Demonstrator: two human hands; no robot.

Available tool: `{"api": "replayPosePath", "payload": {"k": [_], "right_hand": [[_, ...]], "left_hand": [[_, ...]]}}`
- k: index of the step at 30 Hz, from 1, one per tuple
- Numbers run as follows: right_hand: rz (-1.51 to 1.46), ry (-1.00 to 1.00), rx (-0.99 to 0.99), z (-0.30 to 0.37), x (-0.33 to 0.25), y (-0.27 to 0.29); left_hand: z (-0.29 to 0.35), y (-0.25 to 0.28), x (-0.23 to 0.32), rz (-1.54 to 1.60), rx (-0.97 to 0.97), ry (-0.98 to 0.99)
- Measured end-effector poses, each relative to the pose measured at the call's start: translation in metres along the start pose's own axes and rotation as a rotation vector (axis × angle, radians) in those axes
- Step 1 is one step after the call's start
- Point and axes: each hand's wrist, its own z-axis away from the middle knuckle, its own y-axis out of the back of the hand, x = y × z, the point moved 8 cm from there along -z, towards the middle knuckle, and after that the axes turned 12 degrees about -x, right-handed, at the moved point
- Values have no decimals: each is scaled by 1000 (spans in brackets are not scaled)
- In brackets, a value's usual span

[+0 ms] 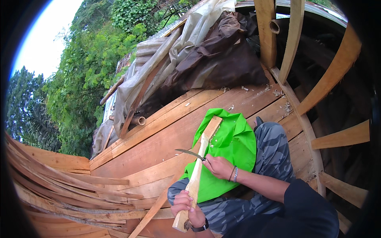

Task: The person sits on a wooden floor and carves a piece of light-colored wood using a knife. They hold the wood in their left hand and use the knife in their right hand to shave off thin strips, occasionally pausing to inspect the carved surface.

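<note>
A long piece of pale wood (196, 174), carved narrow along its middle and blockier at its far end, lies slantwise over my lap. My left hand (188, 208) is wrapped round its near end. In my right hand (219, 166) is a knife (189, 153); its curved dark blade points left and crosses the wood near the narrow part. Most of the handle is hidden in my fist. Beneath the wood a bright green cloth (234, 146) covers part of my camouflage trousers, with a few shavings on it.
I sit on a plank floor (147, 152) scattered with wood shavings (278, 93). Bent wooden strips (71, 190) are piled at the left. Upright curved timbers (332, 75) stand at the right. Brown and grey tarps (214, 59) hang at the back, with trees (87, 75) beyond.
</note>
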Motion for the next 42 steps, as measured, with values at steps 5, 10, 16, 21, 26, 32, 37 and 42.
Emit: {"api": "replayPosePath", "payload": {"k": [5,10,16,21,26,32,37,42], "right_hand": [[-4,-195,43,-6,44,4],[32,-4,-5,-4,6,7],[9,-74,-32,-10,16,2],[103,-103,38,-12,43,7],[66,-70,10,-10,22,11],[73,-112,-96,-15,18,7],[18,-378,-54,-22,81,-4],[-104,-374,-78,-28,98,-10]], "left_hand": [[-5,-6,2,-1,3,33],[-4,1,-3,7,35,22],[-2,2,-2,-11,39,23],[-8,-10,1,-11,5,11],[-4,-3,-2,-27,36,22],[-4,0,-2,-29,48,19],[-9,-8,1,-43,17,13],[-4,-21,2,-25,-48,10]]}}
